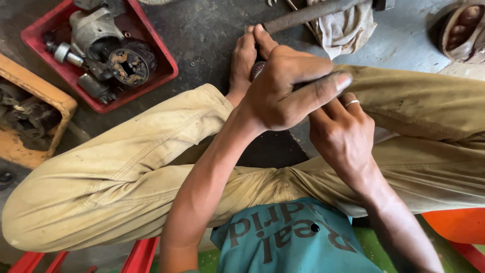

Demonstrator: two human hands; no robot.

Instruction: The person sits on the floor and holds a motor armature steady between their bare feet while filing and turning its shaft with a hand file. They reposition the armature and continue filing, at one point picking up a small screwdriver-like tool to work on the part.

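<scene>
Grey, oil-stained concrete floor [212, 30] spreads out beyond both hands, darkest just past the fingertips. The left hand [283, 86] is curled over a small round dark metal part [257, 68], of which only a ribbed edge shows between the thumb and the bare foot [245, 58]; the fingers close around it, the forefinger stretched out to the right. The right hand [343, 134], with a silver ring [352, 103] on one finger, sits just under and behind the left, touching it, fingers bent; what it grips, if anything, is hidden by the left hand. Both hands rest above khaki cotton trousers [126, 172] on crossed legs.

Past the left hand's fingertips, a rusty iron bar [308, 14] lies across a crumpled beige rag [348, 28]. Far to the left of the left hand, a red plastic tray [156, 60] holds grey and black machine parts [108, 48], and beside it stands a worn orange bin [40, 91] with dark scrap inside. To the upper right of the right hand lies a brown sandal [462, 33]. Near the wrists, a teal shirt [293, 237] fills the bottom edge.
</scene>
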